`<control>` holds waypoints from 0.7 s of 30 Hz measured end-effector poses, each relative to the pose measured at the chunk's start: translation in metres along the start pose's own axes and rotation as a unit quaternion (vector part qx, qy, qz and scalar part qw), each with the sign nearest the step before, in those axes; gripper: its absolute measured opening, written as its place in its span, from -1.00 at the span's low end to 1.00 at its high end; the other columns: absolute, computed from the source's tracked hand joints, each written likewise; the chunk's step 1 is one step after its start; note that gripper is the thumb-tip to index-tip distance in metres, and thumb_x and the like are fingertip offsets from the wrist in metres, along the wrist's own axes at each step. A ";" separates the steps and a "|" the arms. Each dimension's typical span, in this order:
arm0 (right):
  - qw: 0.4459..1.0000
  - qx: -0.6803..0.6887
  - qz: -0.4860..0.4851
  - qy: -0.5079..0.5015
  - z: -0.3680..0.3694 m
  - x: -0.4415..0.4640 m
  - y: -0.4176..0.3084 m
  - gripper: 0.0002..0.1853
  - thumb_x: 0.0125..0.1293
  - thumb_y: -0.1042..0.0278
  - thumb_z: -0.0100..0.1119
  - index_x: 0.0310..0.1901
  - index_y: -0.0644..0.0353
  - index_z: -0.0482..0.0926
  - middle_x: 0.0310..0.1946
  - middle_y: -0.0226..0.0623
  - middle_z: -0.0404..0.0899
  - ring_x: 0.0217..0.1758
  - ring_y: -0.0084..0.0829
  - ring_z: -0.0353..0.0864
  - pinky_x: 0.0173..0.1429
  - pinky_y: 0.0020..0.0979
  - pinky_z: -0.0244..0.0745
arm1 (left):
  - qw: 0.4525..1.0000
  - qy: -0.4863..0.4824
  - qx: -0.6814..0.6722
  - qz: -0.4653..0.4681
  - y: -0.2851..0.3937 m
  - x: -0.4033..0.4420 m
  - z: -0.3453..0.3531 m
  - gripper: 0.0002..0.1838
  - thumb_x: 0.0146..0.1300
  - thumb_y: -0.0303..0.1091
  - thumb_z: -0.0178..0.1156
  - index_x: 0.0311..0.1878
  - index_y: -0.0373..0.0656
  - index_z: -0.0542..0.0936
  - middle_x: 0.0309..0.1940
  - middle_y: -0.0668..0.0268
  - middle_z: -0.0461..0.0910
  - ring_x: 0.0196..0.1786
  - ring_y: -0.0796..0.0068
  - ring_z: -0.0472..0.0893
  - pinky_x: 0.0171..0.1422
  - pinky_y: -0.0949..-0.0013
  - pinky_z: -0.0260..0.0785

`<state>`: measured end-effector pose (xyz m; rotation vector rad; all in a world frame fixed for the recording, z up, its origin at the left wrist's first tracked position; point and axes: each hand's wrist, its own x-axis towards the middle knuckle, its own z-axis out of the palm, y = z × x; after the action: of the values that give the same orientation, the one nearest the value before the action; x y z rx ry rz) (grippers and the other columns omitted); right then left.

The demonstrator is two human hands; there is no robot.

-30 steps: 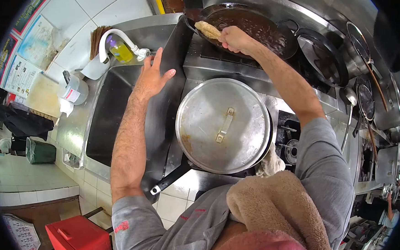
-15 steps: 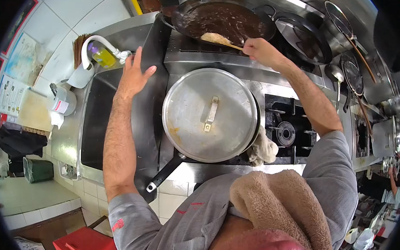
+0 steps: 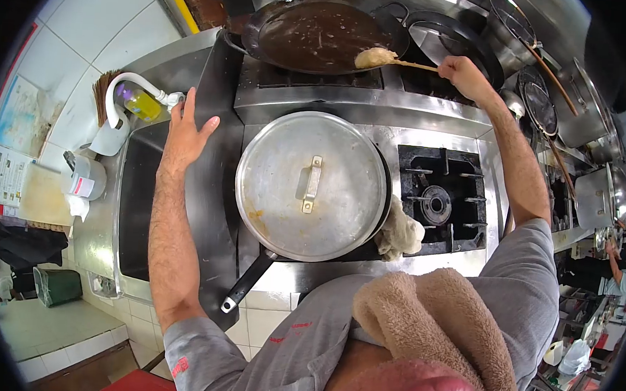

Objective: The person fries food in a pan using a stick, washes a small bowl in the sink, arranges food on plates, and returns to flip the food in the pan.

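My right hand (image 3: pixel 466 79) is closed on the end of a thin wooden stick (image 3: pixel 415 65). A pale, batter-coated lump of food (image 3: pixel 376 57) is on the stick's other end, over the near right rim of a wide dark pan (image 3: pixel 254 37). The pan holds dark liquid with small bubbles, probably oil. My left hand (image 3: pixel 186 136) is held up with fingers spread, holding nothing, close to the white faucet (image 3: pixel 142 80) beside the sink. Between my arms sits a large pan with a black handle (image 3: pixel 248 281), covered by a round metal lid (image 3: pixel 278 186).
A gas burner (image 3: pixel 436 205) is right of the lidded pan, with a crumpled cloth (image 3: pixel 400 233) between them. A dark sink basin (image 3: pixel 136 213) lies under my left arm. Pots, strainers and a ladle (image 3: pixel 512 104) crowd the right side. Another person's arm (image 3: pixel 615 263) shows far right.
My right hand has moved right, drawing the stick and battered food across the pan from its near middle to the right rim. The view has shifted slightly; my left hand stays open.
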<state>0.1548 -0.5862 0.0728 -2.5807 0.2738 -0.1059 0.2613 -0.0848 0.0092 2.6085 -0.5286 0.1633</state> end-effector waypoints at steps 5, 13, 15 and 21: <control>0.998 -0.047 -0.003 0.030 -0.010 0.028 0.029 -0.78 0.18 0.33 0.01 -0.33 0.33 0.55 -0.48 -0.16 0.56 -0.35 -0.42 0.51 -0.19 -0.35 0.38 | 1.000 -0.004 -0.006 -0.001 0.001 0.000 -0.001 -0.18 0.16 -0.05 0.17 0.38 0.06 -0.04 0.28 -0.17 -0.01 0.31 -0.14 0.10 0.33 0.05 0.08; 0.971 -0.210 0.002 0.118 -0.008 0.066 0.034 -0.78 0.24 0.20 -0.02 -0.17 0.12 0.46 -0.26 -0.08 0.57 -0.13 -0.03 0.53 -0.10 -0.11 0.41 | 1.000 0.000 0.001 0.006 0.002 -0.001 -0.001 -0.20 0.16 -0.08 0.17 0.38 0.04 -0.03 0.26 -0.15 0.02 0.31 -0.11 0.12 0.31 0.06 0.11; 0.965 -0.233 0.002 0.121 -0.005 0.078 0.033 -0.79 0.24 0.21 -0.03 -0.16 0.10 0.46 -0.25 -0.09 0.57 -0.12 -0.04 0.54 -0.11 -0.09 0.41 | 1.000 0.000 0.001 0.007 0.002 -0.001 -0.001 -0.20 0.16 -0.08 0.18 0.38 0.03 -0.02 0.26 -0.15 0.02 0.30 -0.11 0.12 0.31 0.07 0.11; 0.945 -0.300 -0.012 0.132 0.002 0.120 0.029 -0.79 0.24 0.26 -0.05 -0.13 0.07 0.45 -0.24 -0.09 0.57 -0.10 -0.05 0.54 -0.11 -0.07 0.42 | 1.000 0.007 0.006 0.010 0.007 0.000 -0.002 -0.21 0.16 -0.09 0.18 0.37 -0.01 0.00 0.26 -0.11 0.04 0.30 -0.08 0.14 0.32 0.07 0.12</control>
<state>0.2667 -0.6351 0.0580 -3.1764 0.4278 -0.4422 0.2583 -0.0889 0.0141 2.6124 -0.5513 0.1909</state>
